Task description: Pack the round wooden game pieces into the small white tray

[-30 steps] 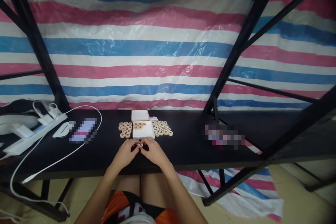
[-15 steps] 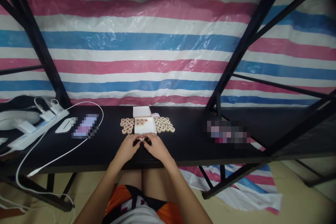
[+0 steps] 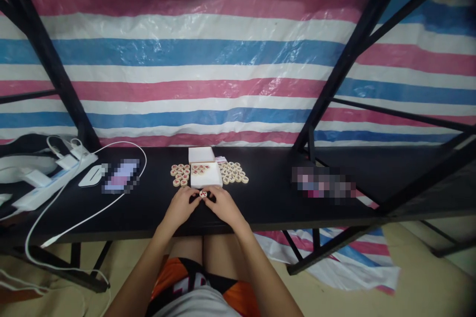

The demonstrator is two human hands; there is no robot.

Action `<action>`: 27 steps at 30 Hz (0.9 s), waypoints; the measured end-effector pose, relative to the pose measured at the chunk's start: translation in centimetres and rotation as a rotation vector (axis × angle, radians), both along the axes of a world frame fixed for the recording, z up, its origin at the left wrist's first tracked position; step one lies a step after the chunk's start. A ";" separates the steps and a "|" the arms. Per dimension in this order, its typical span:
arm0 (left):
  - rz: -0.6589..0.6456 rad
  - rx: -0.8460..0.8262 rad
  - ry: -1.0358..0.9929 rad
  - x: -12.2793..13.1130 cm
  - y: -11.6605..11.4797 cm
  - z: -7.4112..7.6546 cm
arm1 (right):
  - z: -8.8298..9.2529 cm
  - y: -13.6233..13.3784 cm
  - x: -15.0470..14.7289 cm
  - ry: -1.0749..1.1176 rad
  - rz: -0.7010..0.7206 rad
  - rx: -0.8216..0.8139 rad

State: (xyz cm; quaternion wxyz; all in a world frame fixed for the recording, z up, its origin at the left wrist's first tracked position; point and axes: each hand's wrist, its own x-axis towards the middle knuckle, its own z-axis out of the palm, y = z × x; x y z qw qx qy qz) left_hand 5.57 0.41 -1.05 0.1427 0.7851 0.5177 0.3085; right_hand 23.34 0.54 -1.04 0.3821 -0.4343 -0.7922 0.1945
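Note:
Between my fingertips, just in front of the open box, is a round Chinese chess piece [image 3: 203, 193] with a red character facing up. My left hand [image 3: 183, 204] pinches it from the left, and my right hand [image 3: 222, 203] pinches it from the right. The white box [image 3: 210, 179] holds several red-marked pieces [image 3: 201, 169] in its far left part; its lid [image 3: 201, 154] lies behind it. Left of the box sit more red-marked pieces [image 3: 180, 174]. A group of dark-marked pieces [image 3: 233, 172] lies close on the right.
On the black table [image 3: 267, 203], a blurred-out phone [image 3: 121, 177], a white flat device [image 3: 91, 175] and a power strip [image 3: 52, 185] with cables lie left. A pixelated object [image 3: 322, 183] sits right. Black metal posts [image 3: 330, 79] and striped sheeting [image 3: 208, 54] stand behind.
The piece between my hands has turned so its red character shows more fully. Both hands stay in nearly the same place; the view has tilted slightly.

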 end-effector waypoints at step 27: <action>-0.016 -0.085 -0.042 -0.1 -0.5 1.0 | 0.3 -0.2 -0.2 0.037 0.016 -0.028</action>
